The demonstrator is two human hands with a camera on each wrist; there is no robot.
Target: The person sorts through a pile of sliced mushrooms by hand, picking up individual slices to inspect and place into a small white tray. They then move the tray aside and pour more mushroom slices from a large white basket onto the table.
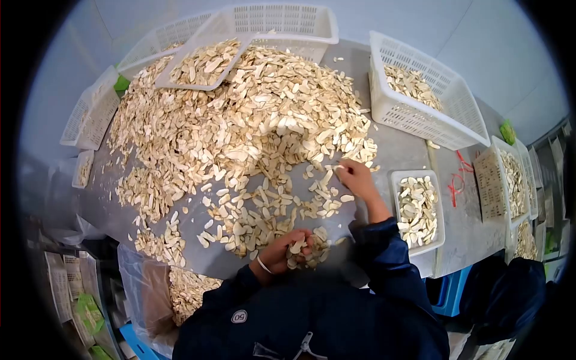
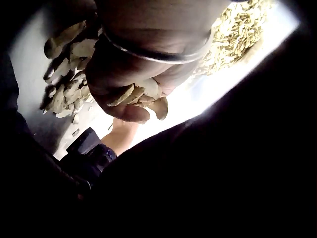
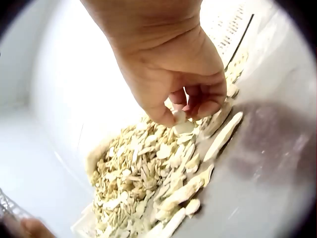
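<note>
Fingers of the left hand are cupping several slices, probably leaving the right hand free for picking. Its fingertips seem to be pinching one slice beside the pile.

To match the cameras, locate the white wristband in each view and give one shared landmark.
Head: white wristband below centre, slightly left, around the wrist of the left hand.
Left wrist: upper middle, curving across the wrist.
Right wrist: not visible.
Shared landmark: the pale slices, in all three.
</note>
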